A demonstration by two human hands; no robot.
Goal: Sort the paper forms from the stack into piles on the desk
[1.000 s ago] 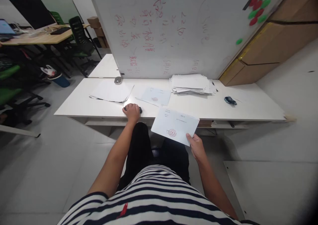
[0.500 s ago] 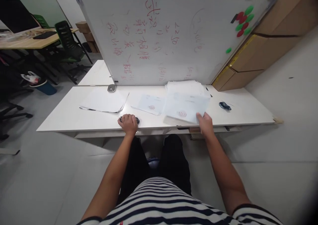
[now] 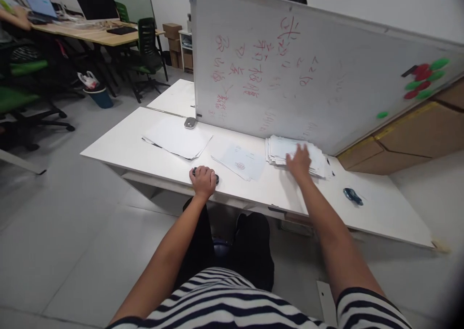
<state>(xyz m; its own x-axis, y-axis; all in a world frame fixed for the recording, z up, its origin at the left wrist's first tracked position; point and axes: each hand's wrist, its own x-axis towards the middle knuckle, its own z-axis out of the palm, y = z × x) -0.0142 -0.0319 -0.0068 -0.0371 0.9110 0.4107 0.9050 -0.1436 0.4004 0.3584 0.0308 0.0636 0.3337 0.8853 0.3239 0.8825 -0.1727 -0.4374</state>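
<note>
My left hand (image 3: pixel 204 181) is closed over a dark, elongated object like a stapler (image 3: pixel 216 179) at the front edge of the white table; its two ends peek out from under the fingers. My right hand (image 3: pixel 300 162) reaches over a thick pile of papers (image 3: pixel 284 147) by the whiteboard. Its fingers are spread and slightly blurred, resting on or just above the top sheet. Between the hands lie a few pale bluish sheets (image 3: pixel 250 163) with a red round stamp. Left of them is a stack of blank white sheets (image 3: pixel 177 138).
A whiteboard (image 3: pixel 253 87) with red writing and magnets stands along the table's (image 3: pixel 119 140) back. A dark blue gadget (image 3: pixel 353 196) lies to the right, a grey mouse-like object (image 3: pixel 190 122) at the board's left corner. Cardboard boxes (image 3: pixel 409 135) sit behind right. A person's arm (image 3: pixel 14 18) shows far left.
My right hand has carried the stamped bluish sheets from the front of the table to the back pile and let go. The view has turned left. My left hand keeps its grip.
</note>
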